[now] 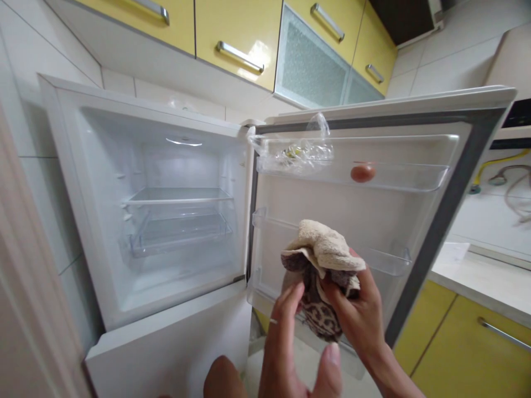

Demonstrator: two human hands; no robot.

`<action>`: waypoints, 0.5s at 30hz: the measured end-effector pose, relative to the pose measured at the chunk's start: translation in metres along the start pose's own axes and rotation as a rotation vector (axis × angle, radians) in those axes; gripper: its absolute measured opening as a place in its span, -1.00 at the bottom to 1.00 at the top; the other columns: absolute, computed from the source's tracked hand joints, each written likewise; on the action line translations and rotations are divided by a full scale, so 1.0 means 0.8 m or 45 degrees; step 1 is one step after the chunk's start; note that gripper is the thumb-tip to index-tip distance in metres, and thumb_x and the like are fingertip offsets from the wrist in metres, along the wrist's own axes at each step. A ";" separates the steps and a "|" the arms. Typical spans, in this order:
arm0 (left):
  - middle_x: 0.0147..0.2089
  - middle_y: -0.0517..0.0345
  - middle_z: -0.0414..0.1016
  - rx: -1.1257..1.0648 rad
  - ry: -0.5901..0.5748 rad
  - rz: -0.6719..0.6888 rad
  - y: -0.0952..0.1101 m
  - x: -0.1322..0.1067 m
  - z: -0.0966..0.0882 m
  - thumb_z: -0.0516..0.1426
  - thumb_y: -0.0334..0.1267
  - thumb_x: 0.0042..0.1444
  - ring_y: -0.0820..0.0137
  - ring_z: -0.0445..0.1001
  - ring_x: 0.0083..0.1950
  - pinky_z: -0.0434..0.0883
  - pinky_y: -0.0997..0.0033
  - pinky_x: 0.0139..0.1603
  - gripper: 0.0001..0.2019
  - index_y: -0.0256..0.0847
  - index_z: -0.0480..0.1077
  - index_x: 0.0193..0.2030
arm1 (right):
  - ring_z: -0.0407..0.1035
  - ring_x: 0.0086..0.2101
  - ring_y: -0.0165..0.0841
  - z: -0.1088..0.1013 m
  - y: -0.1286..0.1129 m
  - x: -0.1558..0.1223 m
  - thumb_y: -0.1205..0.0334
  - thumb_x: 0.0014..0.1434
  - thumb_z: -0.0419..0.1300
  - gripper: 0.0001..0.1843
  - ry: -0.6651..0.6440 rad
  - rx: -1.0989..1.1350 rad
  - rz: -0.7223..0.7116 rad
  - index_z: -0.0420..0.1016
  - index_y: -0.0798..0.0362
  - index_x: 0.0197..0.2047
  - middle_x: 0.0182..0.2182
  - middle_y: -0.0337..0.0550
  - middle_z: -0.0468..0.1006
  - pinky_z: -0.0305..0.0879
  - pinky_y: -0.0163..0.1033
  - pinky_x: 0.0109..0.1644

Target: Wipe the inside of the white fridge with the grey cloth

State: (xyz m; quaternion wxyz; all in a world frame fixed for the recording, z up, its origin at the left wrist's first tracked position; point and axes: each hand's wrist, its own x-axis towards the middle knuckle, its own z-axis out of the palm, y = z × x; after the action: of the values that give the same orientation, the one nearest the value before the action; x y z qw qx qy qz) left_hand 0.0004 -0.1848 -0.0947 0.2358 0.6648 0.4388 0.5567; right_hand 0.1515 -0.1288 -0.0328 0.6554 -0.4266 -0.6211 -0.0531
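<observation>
A bunched cloth (326, 246), cream on one side and dark brown with a scroll pattern on the other, is in my right hand (363, 307). The right thumb and fingers are closed round its upper part, and its lower end hangs down. My left hand (286, 342) is just below and left of it, thumb and fingers apart; the fingertips reach the cloth's edge, but I cannot tell whether they touch it. Both hands are in front of the open fridge door (315, 207).
The fridge compartment (186, 166) stands open on the left, with a glass shelf (182, 195) and a clear drawer (182, 235). In the door's top rack (406, 177) are a plastic bag (309, 153) and an egg (363, 172). Yellow cabinets (244, 27) hang above; a counter (489, 279) is right.
</observation>
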 end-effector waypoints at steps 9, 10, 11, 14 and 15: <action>0.53 -0.19 0.14 -0.261 0.055 -0.133 0.015 0.041 0.015 0.19 0.15 0.19 -0.03 0.20 0.51 0.33 -0.05 0.44 -0.04 -0.06 -0.22 0.56 | 0.48 0.15 0.00 0.003 -0.035 -0.005 0.18 0.25 0.14 -0.08 -0.545 -0.293 -0.796 -0.17 0.00 0.57 0.32 0.24 0.38 0.58 0.06 0.05; 0.47 -0.19 0.25 -0.439 0.082 -0.127 0.013 0.048 0.012 0.26 0.17 0.11 -0.03 0.31 0.45 0.42 -0.02 0.38 -0.02 -0.05 -0.10 0.53 | 0.46 0.17 0.01 -0.002 -0.035 -0.003 0.18 0.24 0.12 -0.04 -0.613 -0.286 -0.839 -0.27 0.09 0.58 0.33 0.27 0.37 0.57 0.08 0.07; 0.39 -0.17 0.38 -0.613 0.090 -0.132 0.013 0.055 0.008 0.34 0.18 -0.01 -0.03 0.42 0.37 0.50 0.01 0.30 -0.02 -0.05 0.05 0.48 | 0.44 0.20 -0.01 -0.006 -0.035 -0.001 0.19 0.23 0.11 0.01 -0.675 -0.267 -0.870 -0.36 0.15 0.58 0.34 0.30 0.35 0.56 0.07 0.10; 0.05 -0.04 0.66 -0.951 0.004 -0.179 0.016 0.074 -0.006 0.50 0.05 -0.25 0.03 0.63 0.08 0.62 0.09 0.09 -0.23 -0.13 0.46 0.13 | 0.27 0.34 -0.11 -0.025 -0.034 0.007 0.26 0.24 0.13 0.07 -0.799 -0.189 -0.926 -0.52 0.19 0.56 0.41 0.31 0.22 0.49 0.00 0.21; -0.04 -0.01 0.69 -0.980 -0.025 -0.197 0.017 0.078 -0.011 0.50 0.00 -0.26 0.06 0.66 0.00 0.63 0.12 0.04 -0.35 -0.17 0.51 0.01 | 0.21 0.37 -0.13 -0.033 -0.034 0.008 0.29 0.25 0.14 0.07 -0.835 -0.159 -0.936 -0.53 0.17 0.56 0.44 0.30 0.16 0.47 -0.03 0.24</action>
State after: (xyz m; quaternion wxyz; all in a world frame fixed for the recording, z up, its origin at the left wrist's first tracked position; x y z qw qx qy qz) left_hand -0.0039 -0.1401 -0.0482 0.5134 0.4979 0.2444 0.6548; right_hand 0.1569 -0.1590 -0.0103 0.3366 -0.2122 -0.8994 -0.1809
